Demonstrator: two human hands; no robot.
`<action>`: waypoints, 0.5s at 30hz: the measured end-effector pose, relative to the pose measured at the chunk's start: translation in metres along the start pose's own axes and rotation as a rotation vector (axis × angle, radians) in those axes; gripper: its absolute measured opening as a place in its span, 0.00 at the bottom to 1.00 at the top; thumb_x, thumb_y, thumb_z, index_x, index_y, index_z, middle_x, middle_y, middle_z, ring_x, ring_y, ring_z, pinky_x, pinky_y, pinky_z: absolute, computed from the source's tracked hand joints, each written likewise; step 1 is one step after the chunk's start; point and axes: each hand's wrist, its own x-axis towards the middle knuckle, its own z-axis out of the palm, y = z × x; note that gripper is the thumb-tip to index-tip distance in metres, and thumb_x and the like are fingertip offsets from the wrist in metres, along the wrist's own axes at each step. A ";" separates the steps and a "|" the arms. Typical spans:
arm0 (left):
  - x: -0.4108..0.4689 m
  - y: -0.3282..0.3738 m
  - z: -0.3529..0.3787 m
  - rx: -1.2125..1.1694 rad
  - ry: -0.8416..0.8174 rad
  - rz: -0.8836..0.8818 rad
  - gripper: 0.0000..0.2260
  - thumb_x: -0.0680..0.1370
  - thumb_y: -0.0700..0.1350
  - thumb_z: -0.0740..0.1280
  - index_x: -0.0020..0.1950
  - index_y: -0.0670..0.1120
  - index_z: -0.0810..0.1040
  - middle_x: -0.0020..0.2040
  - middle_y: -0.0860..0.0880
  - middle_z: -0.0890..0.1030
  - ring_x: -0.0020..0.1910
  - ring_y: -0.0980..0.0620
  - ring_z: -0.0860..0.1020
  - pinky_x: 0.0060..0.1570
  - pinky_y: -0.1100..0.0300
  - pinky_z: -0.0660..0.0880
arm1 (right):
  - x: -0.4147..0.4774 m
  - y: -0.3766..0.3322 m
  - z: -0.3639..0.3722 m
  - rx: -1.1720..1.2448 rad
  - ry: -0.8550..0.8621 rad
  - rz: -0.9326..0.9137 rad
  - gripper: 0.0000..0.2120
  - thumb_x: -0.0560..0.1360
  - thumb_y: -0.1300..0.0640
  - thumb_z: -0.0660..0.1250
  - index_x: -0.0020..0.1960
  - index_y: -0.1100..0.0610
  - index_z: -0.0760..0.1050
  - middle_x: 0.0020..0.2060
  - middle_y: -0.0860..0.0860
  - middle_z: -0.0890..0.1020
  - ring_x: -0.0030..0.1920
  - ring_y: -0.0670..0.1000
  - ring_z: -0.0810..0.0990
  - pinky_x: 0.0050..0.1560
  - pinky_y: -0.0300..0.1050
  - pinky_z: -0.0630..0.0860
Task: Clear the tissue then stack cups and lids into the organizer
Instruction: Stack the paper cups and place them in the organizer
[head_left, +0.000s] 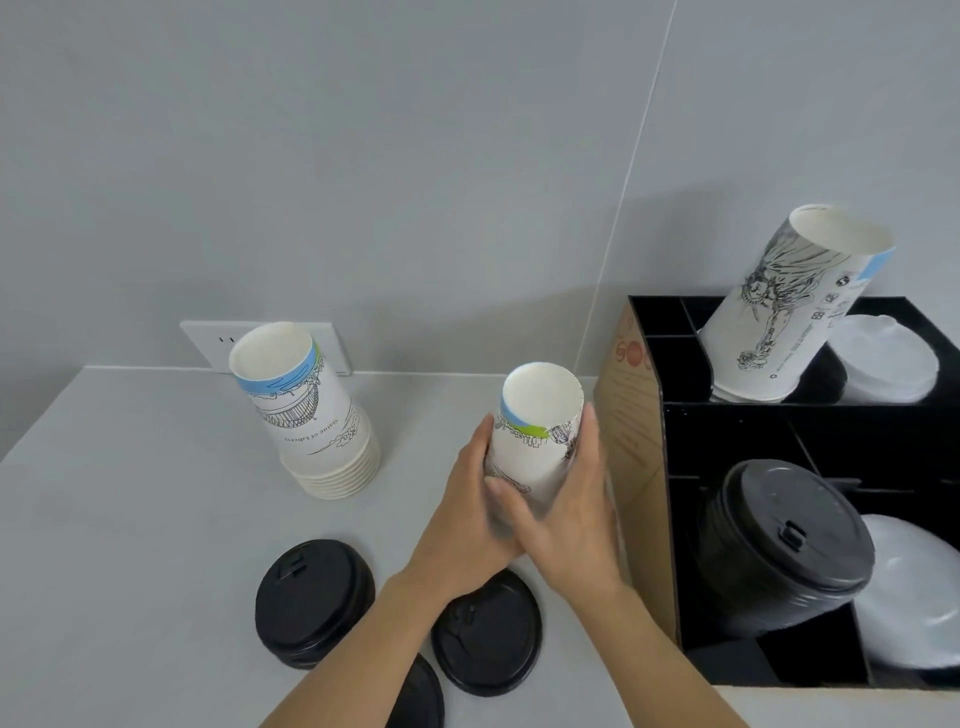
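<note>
Head view, frame centre: your left hand (467, 512) and right hand (569, 519) grip 1 inverted paper cup (537, 436), fingers (590, 436) curled round it. A cup stack (306, 415) stands centre left; the organizer (753, 411) fills the right edge.

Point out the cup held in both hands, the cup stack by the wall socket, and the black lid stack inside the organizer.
held cup (536, 449): head view, printed side wall.
cup stack (306, 410): head view, top cup's printed wall.
black lid stack (787, 530): head view, uppermost lid's top face.
</note>
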 end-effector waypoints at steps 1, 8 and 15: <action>0.003 -0.002 0.002 -0.015 0.002 -0.005 0.48 0.65 0.53 0.77 0.75 0.56 0.49 0.72 0.51 0.65 0.70 0.47 0.66 0.66 0.45 0.67 | 0.000 0.001 0.003 0.007 0.003 0.025 0.49 0.64 0.36 0.67 0.75 0.48 0.43 0.73 0.52 0.59 0.71 0.46 0.61 0.63 0.43 0.66; 0.002 0.016 -0.002 -0.032 0.107 0.088 0.39 0.69 0.48 0.72 0.65 0.74 0.50 0.68 0.57 0.67 0.66 0.58 0.69 0.65 0.59 0.69 | 0.000 -0.003 0.010 0.014 0.011 0.096 0.47 0.64 0.35 0.66 0.74 0.43 0.43 0.71 0.50 0.64 0.69 0.47 0.65 0.66 0.52 0.69; -0.004 0.038 -0.010 -0.076 0.151 0.157 0.34 0.68 0.47 0.71 0.57 0.80 0.58 0.60 0.64 0.73 0.60 0.60 0.75 0.58 0.67 0.71 | 0.001 -0.016 0.004 0.049 -0.016 0.068 0.47 0.65 0.37 0.67 0.74 0.43 0.42 0.70 0.49 0.65 0.70 0.47 0.65 0.66 0.54 0.69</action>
